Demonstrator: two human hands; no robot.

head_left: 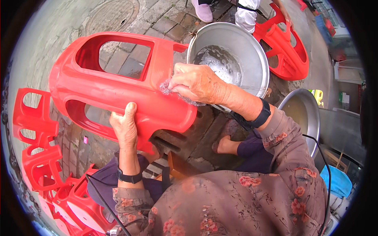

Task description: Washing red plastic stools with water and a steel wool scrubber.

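1. Red stool (118, 88) lies tilted above the paving (161, 25), right end just beside the metal pot's (252, 59) left rim; underside support hidden.
2. Left hand (125, 128) grips its near edge, thumb uppermost; other fingers partly hidden.
3. Right hand (199, 82) closed around crumpled clear scrubber (166, 87), against the stool.
4. Risk: suds could loosen left grip; hard rubbing could knock stool into pot.

Bright, diffuse daylight; soft shadows; edges bowed, corners black.
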